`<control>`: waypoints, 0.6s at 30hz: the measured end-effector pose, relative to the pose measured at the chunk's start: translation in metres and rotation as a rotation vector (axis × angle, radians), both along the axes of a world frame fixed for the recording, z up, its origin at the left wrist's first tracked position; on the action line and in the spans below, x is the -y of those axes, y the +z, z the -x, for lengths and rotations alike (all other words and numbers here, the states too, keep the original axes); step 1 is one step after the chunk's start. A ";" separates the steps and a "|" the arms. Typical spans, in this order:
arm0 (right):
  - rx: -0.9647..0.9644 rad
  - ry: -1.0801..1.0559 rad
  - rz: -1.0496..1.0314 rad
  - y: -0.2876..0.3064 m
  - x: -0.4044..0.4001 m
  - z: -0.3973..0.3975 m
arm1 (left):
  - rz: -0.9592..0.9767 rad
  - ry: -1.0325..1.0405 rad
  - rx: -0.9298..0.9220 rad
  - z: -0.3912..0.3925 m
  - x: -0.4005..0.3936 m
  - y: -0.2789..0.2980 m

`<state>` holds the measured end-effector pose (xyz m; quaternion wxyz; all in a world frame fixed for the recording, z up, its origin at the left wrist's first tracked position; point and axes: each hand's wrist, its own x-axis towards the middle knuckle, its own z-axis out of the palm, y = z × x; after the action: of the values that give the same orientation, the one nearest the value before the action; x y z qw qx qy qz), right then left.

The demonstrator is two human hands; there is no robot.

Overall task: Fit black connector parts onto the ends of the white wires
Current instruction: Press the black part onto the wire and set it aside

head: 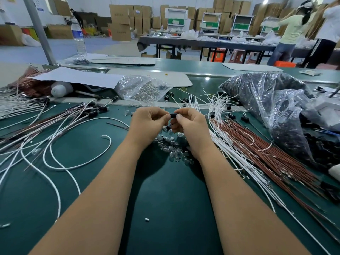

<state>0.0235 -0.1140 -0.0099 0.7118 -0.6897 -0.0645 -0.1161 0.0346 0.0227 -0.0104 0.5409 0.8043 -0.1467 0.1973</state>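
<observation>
Black connector part (173,115) half-hidden between fingers (166,117)

Stacked cardboard boxes (120,21) behind dark tables (211,43)

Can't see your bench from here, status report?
Left hand and right hand both pinching one black connector part. Clear bulbs piled beneath. Nothing blocking.
</observation>
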 end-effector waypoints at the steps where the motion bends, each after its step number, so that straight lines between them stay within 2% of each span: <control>1: 0.019 -0.026 0.022 -0.001 0.000 0.000 | -0.019 0.001 0.013 0.000 0.000 0.001; 6: 0.082 -0.160 0.041 -0.001 -0.002 -0.001 | -0.122 0.002 0.039 0.000 -0.012 0.003; 8: 0.126 -0.234 0.100 -0.001 0.000 -0.001 | -0.279 0.089 0.073 0.000 -0.021 0.004; 11: 0.197 -0.313 0.217 0.000 0.000 -0.002 | -0.528 0.376 0.223 -0.001 -0.032 0.008; 14: 0.197 -0.328 0.335 -0.001 -0.002 -0.003 | -0.515 0.732 0.368 0.000 -0.050 0.016; 16: 0.187 -0.346 0.380 -0.001 0.000 -0.003 | -0.463 0.920 0.307 0.001 -0.066 0.016; 18: 0.180 -0.419 0.460 -0.001 0.004 -0.003 | -0.445 1.022 0.150 0.001 -0.074 0.013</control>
<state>0.0261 -0.1182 -0.0108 0.4892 -0.8177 -0.0082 -0.3032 0.0341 0.0972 0.0031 0.1817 0.8516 0.1855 0.4554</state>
